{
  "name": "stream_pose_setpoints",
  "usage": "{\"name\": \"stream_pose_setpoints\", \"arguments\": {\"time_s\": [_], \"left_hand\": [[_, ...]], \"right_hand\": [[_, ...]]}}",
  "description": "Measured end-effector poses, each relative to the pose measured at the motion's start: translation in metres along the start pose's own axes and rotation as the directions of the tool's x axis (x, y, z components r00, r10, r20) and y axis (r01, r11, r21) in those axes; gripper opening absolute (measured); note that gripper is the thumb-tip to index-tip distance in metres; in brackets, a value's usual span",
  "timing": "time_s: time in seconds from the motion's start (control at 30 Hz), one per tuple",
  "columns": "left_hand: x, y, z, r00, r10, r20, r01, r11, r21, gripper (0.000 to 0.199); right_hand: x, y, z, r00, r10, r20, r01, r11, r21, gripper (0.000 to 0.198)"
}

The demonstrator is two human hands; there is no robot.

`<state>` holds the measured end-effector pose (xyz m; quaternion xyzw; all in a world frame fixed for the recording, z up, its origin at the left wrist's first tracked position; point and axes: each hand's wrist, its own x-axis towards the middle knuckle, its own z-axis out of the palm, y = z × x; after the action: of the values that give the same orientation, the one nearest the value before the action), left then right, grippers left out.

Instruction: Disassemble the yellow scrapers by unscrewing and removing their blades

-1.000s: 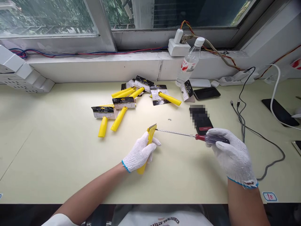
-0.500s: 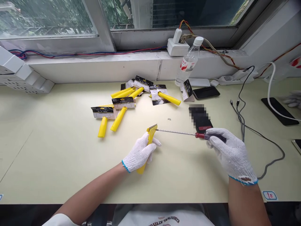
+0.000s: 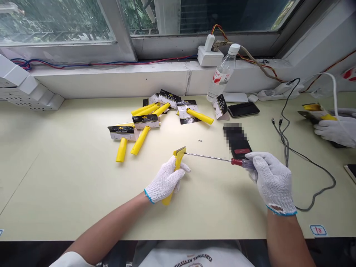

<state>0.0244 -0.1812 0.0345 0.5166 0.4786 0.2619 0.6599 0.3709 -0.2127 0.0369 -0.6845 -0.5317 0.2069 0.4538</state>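
Note:
My left hand, in a white knit glove, is closed around a yellow scraper, whose head with a metal blade points up and away from me. In my gloved right hand is a screwdriver with a red and clear purple handle. Its long shaft runs left, and the tip meets the scraper's head near the blade's right end. A few tiny screws lie on the table beyond the scraper. Several more yellow scrapers with black and white card sleeves lie farther back, to the left.
At the back stands a water bottle, near a phone and a folded card. A black item, partly pixelated, lies beyond my right hand. Grey cables run along the right. Another person's gloved hand holds a carded yellow item at far right.
My right hand has turned and shifted its grip on the screwdriver handle; the tip stays at the scraper. The other person's hands have come in at right with a yellow item.

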Motion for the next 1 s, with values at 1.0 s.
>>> {"name": "stream_pose_setpoints", "arguments": {"time_s": [1.0], "left_hand": [[-0.002, 0.003, 0.001, 1.0, -0.002, 0.004, 0.002, 0.998, 0.059, 0.019]], "right_hand": [[-0.005, -0.016, 0.003, 0.946, 0.325, -0.01, -0.307, 0.902, 0.302, 0.016]]}}
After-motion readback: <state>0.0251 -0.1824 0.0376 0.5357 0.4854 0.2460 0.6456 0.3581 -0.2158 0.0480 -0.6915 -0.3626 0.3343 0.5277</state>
